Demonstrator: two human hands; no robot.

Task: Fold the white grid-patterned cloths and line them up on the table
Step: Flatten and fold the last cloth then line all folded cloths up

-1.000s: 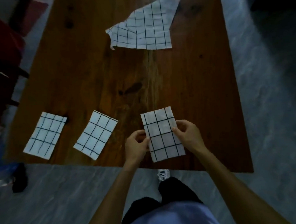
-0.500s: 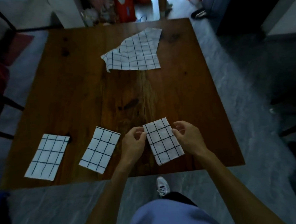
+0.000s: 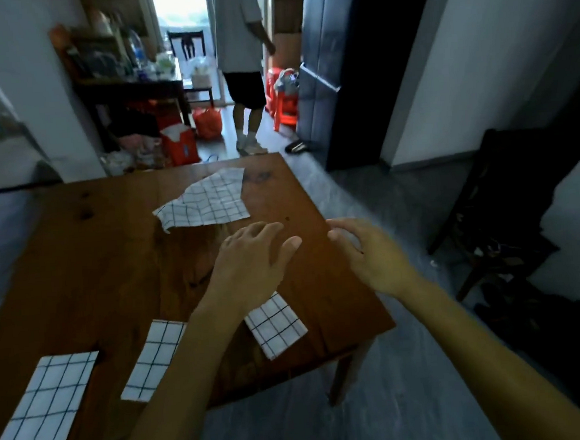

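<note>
Three folded cloths are seen along the near edge of the wooden bench (image 3: pixel 79 269). The left folded cloth (image 3: pixel 44 402) lies at the near left corner, its lowest corner cut off by the frame edge. The middle folded cloth (image 3: pixel 151 360) lies just to its right, apart from it, and is partly covered by the left forearm. The right folded cloth (image 3: pixel 277 325) lies towards the near right corner, its far end hidden beneath the left wrist. An unfolded cloth (image 3: pixel 208 201) is spread, rumpled, near the far edge of the bench, one corner curled up.

The left hand (image 3: pixel 250 260) is held above the bench middle, palm down, fingers (image 3: pixel 265 226) spread and relaxed, nothing gripped. The right hand (image 3: pixel 369 252) is held over the right edge of the bench, fingers loosely curved, nothing held. Whether either hand touches the wood cannot be told. No cloth is touched by either hand.

Beyond the far edge, a second person (image 3: pixel 240 51) is seen standing in a doorway, cut off at the top of the frame. A dark side table (image 3: pixel 128 90) loaded with bottles and clutter stands against the left wall; orange bags (image 3: pixel 180 145) rest on the floor below it. A red stool (image 3: pixel 282 100) stands beside a dark cabinet (image 3: pixel 325 62). A dark chair (image 3: pixel 501 212) with dark clothing heaped by it stands to the right of the bench. The clutter items are blurred and cannot be identified individually. The room is dim and the picture edges smeared.
</note>
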